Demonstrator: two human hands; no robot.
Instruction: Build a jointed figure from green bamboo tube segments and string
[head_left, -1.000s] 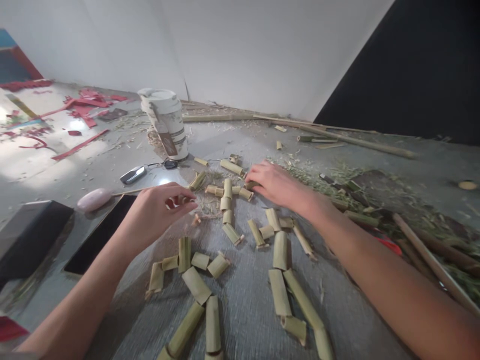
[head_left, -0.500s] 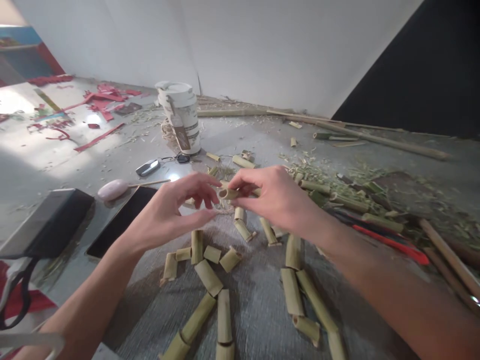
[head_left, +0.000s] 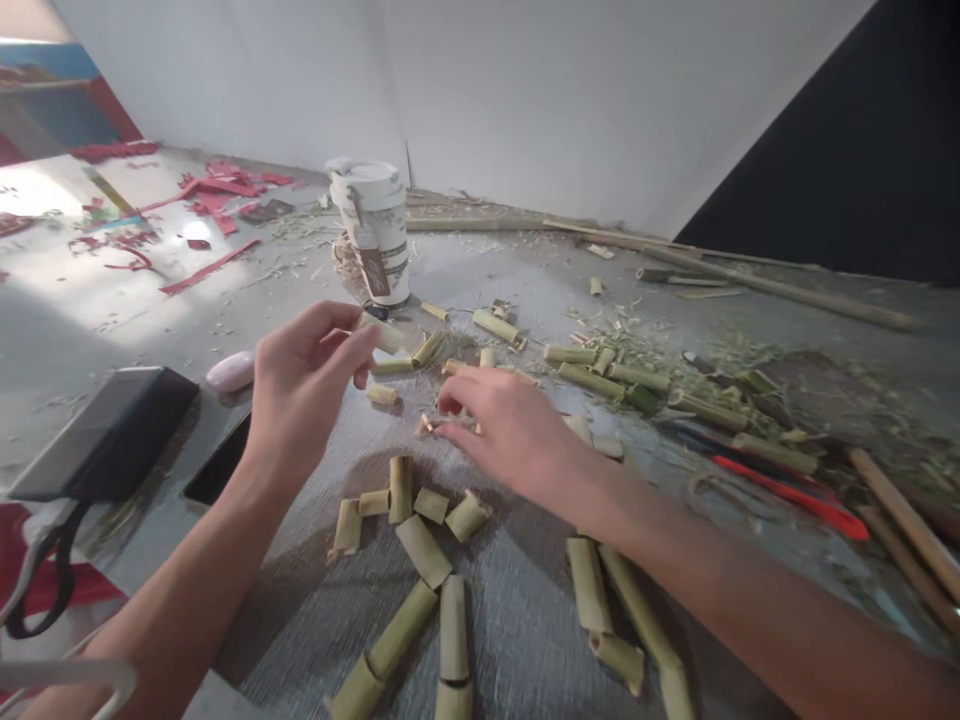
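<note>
My left hand (head_left: pixel 304 385) is raised above the floor, its fingers pinched round a short bamboo piece (head_left: pixel 386 335). My right hand (head_left: pixel 506 430) reaches down over the middle of the grey mat (head_left: pixel 510 610), fingers curled at a small bamboo bit (head_left: pixel 426 426); whether it grips that bit is unclear. Several cut bamboo sections (head_left: pixel 420 550) lie in rows on the mat in front of me, with more near my right forearm (head_left: pixel 592 590). Further pieces (head_left: pixel 600 380) are scattered beyond my hands.
A white lidded cup (head_left: pixel 375 235) stands behind the hands. A black box (head_left: pixel 105 430), a dark phone (head_left: pixel 217 470), a pink oval object (head_left: pixel 230 372) and scissors (head_left: pixel 37 580) lie left. Long bamboo poles (head_left: pixel 892 510), a red-handled tool (head_left: pixel 787 490), shavings and red scraps (head_left: pixel 202 195) litter the floor.
My right hand passed a bamboo piece to my left hand, which lifted it up and left. My right hand then dropped back to the mat. The view shifted slightly.
</note>
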